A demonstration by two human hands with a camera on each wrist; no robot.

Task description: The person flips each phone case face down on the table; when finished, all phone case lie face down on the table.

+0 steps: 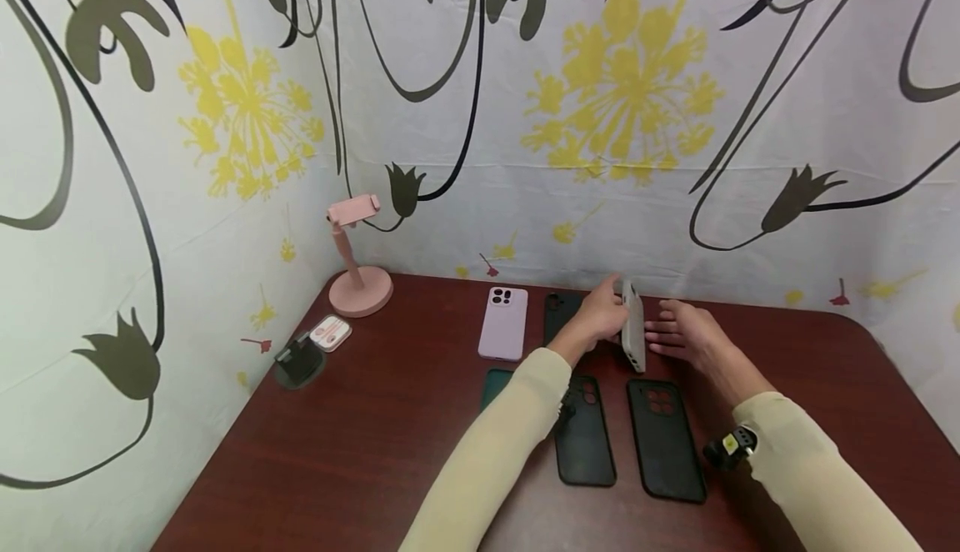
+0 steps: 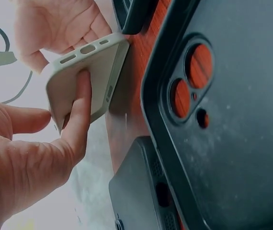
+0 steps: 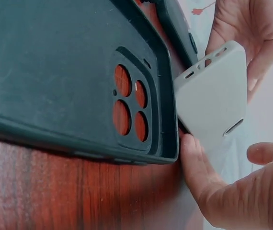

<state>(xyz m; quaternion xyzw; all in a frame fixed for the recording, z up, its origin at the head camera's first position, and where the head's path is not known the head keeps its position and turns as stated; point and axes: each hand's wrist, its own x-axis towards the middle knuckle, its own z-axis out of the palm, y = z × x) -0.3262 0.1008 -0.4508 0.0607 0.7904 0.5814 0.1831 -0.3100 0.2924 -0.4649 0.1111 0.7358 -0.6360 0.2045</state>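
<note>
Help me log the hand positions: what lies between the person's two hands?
The pale grey phone case lies there, as the head view shows: the left hand grips it, and the right hand is on its other side.

Held case behind two flat cases

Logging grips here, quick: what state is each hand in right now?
Left hand: closed, pinching the gray phone case.
Right hand: open beside it, holding nothing; whether it touches, I can't tell.
</note>
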